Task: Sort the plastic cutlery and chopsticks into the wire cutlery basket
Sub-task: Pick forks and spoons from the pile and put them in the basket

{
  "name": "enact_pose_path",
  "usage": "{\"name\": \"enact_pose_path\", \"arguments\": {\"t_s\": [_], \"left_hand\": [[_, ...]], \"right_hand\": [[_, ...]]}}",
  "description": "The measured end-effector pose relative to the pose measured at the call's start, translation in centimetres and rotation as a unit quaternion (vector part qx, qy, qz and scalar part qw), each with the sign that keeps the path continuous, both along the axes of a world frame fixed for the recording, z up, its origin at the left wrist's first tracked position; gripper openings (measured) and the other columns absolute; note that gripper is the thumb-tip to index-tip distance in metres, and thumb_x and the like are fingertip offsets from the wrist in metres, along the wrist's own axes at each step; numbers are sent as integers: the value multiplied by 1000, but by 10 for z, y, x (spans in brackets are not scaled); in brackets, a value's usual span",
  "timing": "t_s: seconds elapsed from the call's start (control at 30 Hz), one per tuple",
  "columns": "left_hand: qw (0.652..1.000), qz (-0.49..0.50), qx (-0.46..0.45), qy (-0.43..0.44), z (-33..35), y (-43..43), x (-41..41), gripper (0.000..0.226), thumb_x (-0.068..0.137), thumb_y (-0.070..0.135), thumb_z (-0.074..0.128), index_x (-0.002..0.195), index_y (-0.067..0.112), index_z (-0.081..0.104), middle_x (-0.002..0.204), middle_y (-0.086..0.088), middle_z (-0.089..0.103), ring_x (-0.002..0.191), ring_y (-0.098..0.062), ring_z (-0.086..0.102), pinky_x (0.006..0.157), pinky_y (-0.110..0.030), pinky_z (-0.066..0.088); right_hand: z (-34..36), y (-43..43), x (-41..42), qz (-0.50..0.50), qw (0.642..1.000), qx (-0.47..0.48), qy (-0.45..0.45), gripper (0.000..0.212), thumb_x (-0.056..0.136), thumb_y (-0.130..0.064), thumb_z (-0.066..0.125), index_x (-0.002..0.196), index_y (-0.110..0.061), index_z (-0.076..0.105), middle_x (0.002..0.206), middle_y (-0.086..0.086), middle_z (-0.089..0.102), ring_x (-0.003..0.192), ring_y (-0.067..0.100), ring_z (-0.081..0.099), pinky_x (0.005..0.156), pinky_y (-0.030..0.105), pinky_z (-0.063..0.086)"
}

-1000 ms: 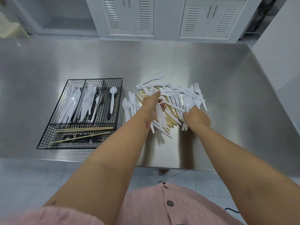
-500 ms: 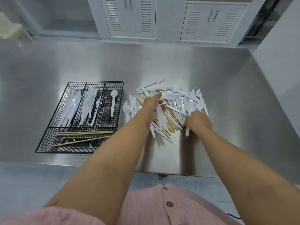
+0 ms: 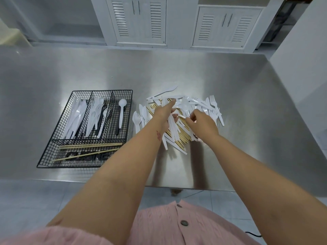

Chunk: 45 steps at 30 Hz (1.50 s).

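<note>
Pinching a white plastic piece [image 3: 182, 117] between my right fingers [image 3: 192, 117], I grip several knives [image 3: 172, 126] in my left fingers [image 3: 174, 117].

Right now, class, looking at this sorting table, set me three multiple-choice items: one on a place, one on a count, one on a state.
1. Where does the wire basket stand relative to the loose pile?
A. on its left B. on its right C. behind it

2. How many long compartments run above the chopstick section?
A. two B. three C. five

3. What is the left hand doing?
A. resting in the basket B. holding a bunch of white cutlery over the pile C. lying flat on bare steel

Answers: 1 A, the basket lies left of the heap. 2 B, two dividers make three. 3 B, white handles stick out below it.
</note>
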<state>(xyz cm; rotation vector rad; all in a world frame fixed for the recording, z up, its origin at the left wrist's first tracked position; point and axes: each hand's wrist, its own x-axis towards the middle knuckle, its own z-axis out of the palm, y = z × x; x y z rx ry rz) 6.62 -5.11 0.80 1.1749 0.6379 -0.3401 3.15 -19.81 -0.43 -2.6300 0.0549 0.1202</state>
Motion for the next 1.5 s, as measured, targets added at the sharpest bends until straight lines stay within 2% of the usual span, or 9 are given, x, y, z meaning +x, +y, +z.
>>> {"name": "enact_pose_path", "arguments": {"t_s": [0.13, 0.27, 0.43, 0.7, 0.83, 1.0, 1.2, 1.33, 1.5], "left_hand": [[1000, 1, -7, -11, 3, 3, -2, 72, 79, 43, 78, 135, 8, 49, 99, -10, 62, 73, -21, 63, 50, -26, 53], [1000, 3, -8, -14, -1, 5, 1, 31, 86, 16, 75, 111, 6, 59, 81, -11, 56, 59, -18, 54, 51, -25, 51], [998, 57, 18, -31, -3, 6, 2, 16, 91, 10, 68, 104, 7, 59, 83, -11, 61, 62, -18, 56, 57, -27, 51], [989, 134, -36, -42, -2, 1, 7, 29, 93, 17, 67, 119, 14, 56, 112, -12, 64, 92, -26, 64, 87, -39, 57], [988, 101, -113, -10, 6, -7, 3, 30, 92, 22, 69, 116, 7, 60, 104, -11, 65, 80, -23, 63, 64, -32, 55], [990, 100, -99, -7, 13, -16, 3, 25, 95, 11, 62, 117, 1, 57, 72, -13, 62, 53, -18, 62, 54, -29, 55], [984, 167, -60, -16, 3, -10, 9, 35, 97, 22, 60, 129, 9, 53, 102, -15, 71, 65, -21, 70, 54, -30, 58], [982, 182, -53, 7, -2, -3, 15, 42, 92, 21, 68, 129, 19, 49, 111, -14, 66, 78, -25, 65, 65, -35, 60], [984, 174, -27, 17, -5, 1, 19, 38, 93, 8, 63, 130, 11, 53, 110, -19, 67, 74, -23, 63, 56, -28, 58]], "right_hand": [[5, 9, -1, 74, 997, -26, -14, 26, 97, -41, 47, 98, -16, 55, 81, 0, 66, 74, 23, 61, 68, 37, 52], [9, 14, -2, 113, 992, -35, -44, 25, 100, -38, 45, 104, -15, 55, 83, 1, 68, 76, 25, 62, 70, 38, 52], [9, 18, -4, 25, 991, 130, 8, 28, 99, -43, 45, 106, -18, 56, 84, -2, 68, 77, 18, 65, 76, 36, 52], [11, 36, 3, -273, 815, 477, 186, 46, 102, -48, 27, 117, -12, 52, 92, 7, 63, 72, 20, 57, 62, 29, 50], [8, 47, 9, -297, 790, 491, 214, 64, 96, -59, 27, 133, -13, 51, 126, 9, 62, 113, 30, 60, 98, 43, 49], [10, 43, 12, -290, 766, 539, 195, 51, 103, -48, 28, 124, -10, 54, 100, 8, 67, 91, 25, 66, 83, 37, 55], [-2, 16, 19, -289, 827, 463, 136, 30, 102, -31, 33, 98, -10, 55, 92, 7, 61, 71, 17, 55, 66, 29, 47], [-13, -8, 22, -307, 879, 352, 99, 24, 100, -21, 37, 113, -10, 52, 88, 5, 59, 67, 16, 53, 62, 31, 45], [-21, -24, 23, -239, 961, 131, 46, 14, 92, -17, 46, 105, -15, 53, 107, 7, 63, 100, 30, 62, 85, 41, 52]]}}
